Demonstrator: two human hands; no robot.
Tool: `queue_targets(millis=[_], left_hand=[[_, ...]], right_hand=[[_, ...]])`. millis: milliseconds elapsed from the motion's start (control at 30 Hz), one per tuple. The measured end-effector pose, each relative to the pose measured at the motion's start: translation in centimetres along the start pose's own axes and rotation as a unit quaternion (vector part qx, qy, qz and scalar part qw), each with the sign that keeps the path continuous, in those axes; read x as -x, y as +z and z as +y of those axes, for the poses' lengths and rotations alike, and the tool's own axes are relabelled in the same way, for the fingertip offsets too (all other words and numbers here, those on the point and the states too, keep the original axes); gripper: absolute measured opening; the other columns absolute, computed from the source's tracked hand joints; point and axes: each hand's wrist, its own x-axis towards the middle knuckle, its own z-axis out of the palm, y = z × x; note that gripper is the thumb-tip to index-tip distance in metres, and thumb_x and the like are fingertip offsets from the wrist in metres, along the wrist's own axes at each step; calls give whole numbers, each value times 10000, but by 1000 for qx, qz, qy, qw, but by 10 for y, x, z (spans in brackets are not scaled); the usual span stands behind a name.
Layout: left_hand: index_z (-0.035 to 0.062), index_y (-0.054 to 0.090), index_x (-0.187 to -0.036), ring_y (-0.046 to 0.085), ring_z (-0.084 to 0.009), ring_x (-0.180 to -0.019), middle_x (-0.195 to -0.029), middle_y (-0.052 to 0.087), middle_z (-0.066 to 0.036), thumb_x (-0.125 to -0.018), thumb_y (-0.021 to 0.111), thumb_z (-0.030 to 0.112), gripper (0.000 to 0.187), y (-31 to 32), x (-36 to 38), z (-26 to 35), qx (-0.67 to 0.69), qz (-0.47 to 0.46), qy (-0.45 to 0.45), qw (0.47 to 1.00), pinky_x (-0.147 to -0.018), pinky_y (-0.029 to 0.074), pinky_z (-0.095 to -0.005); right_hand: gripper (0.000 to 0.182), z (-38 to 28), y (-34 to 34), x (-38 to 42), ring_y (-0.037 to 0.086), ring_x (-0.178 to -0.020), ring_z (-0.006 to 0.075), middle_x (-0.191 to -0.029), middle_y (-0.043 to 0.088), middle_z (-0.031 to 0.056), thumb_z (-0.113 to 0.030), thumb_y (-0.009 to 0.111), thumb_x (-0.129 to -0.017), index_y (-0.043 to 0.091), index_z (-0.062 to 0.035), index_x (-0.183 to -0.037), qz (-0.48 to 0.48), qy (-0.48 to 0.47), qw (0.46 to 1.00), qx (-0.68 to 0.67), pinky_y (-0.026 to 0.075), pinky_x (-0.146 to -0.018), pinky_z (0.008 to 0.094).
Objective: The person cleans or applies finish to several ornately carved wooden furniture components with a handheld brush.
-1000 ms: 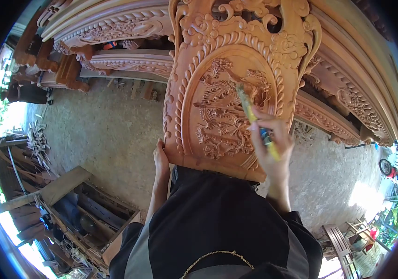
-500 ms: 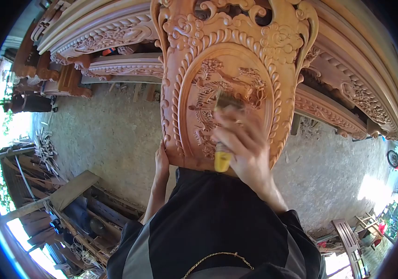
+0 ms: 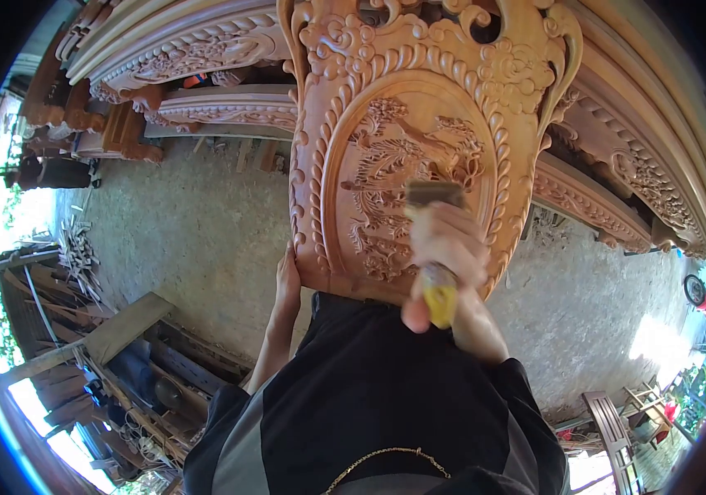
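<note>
Yellow-handled brush (image 3: 440,303), blurred, over carved wooden panel (image 3: 386,148) in front of torso (image 3: 386,379); right hand (image 3: 450,250) grip clamped round it. Left hand (image 3: 288,280) touches panel's lower left edge, grip unclear. Possible: bristles (image 3: 435,194) catch in deep carving, or panel tips if left hand slips.

no writing, label, brand, number or sign can be read. the yellow handle of the brush (image 3: 440,304) is blurred and partly covered, so any print on it cannot be made out. the panel (image 3: 390,165) shows carved figures and scrollwork, with no legible letters among them. the shirt (image 3: 386,371) bears no readable mark. the orange item (image 3: 195,80) and the wheel (image 3: 694,290) are too small to tell.
</note>
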Motion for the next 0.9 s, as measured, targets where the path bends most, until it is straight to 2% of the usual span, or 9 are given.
queue_targets(millis=[67,133,200,233,300,400,567,700,900], left_hand=[[-15,576,-1363,601,-195,-1168,-1279,644,-141,-1064,413,471,593,0,-2,-2,3,-3,-11,1000,-997,455,-327],[-14,577,-1362,601,-194,-1168,-1279,644,-140,-1064,413,470,592,0,-6,-5,10,-4,-12,1000,-996,455,-326],[-13,578,-1362,601,-193,-1168,-1278,644,-138,-1064,413,469,590,0,-4,-13,19,-2,-13,1000,-994,456,-325],[-13,578,-1361,600,-192,-1168,-1277,644,-136,-1064,412,468,589,-1,-8,-13,23,-1,-12,1000,-994,457,-325],[-12,579,-1360,600,-190,-1168,-1276,644,-134,-1064,412,467,587,-6,-8,-19,34,3,-11,999,-992,458,-324],[-10,581,-1359,600,-188,-1168,-1275,644,-131,-1065,411,464,584,-18,-9,-30,42,11,-23,999,-990,459,-323],[-8,583,-1357,599,-184,-1168,-1273,644,-126,-1065,410,461,578,-13,-29,-33,44,-6,-21,999,-986,461,-321],[-6,585,-1355,598,-181,-1168,-1271,644,-121,-1065,409,458,574,-12,-30,-39,50,-1,-18,999,-983,463,-319],[-5,606,-1318,602,-174,-1156,-1244,646,-101,-1067,399,442,553,-5,-28,-45,85,-50,41,994,-963,476,-313]], right_hand=[[606,14,23,2,485,-486,222,-579,441,33,-634,793,-726,526,-90,-720,-116,43,991,40,385,-469,326],[596,17,57,5,485,-484,223,-586,443,42,-604,820,-712,523,-88,-694,-146,70,987,-15,358,-460,344],[574,16,78,11,494,-486,206,-594,458,30,-562,842,-709,523,-85,-690,-204,176,957,-111,375,-459,346],[574,11,83,11,494,-486,206,-594,458,30,-562,842,-709,523,-85,-690,-203,178,957,-108,375,-459,346],[562,1,89,3,498,-484,201,-595,462,26,-544,845,-723,523,-84,-692,-173,56,983,33,395,-460,343],[499,-10,80,-2,572,-555,222,-683,556,37,-518,794,-769,538,-89,-759,-154,72,973,155,433,-484,344],[490,2,72,-7,578,-523,247,-629,554,35,-500,806,-761,545,-85,-771,-237,243,940,13,438,-482,370],[523,-21,58,-21,582,-501,255,-583,519,56,-528,808,-765,541,-80,-720,-147,166,959,178,453,-472,375],[504,-4,51,4,551,-492,245,-580,506,35,-525,806,-761,548,-94,-724,-155,192,963,111,431,-461,352]])
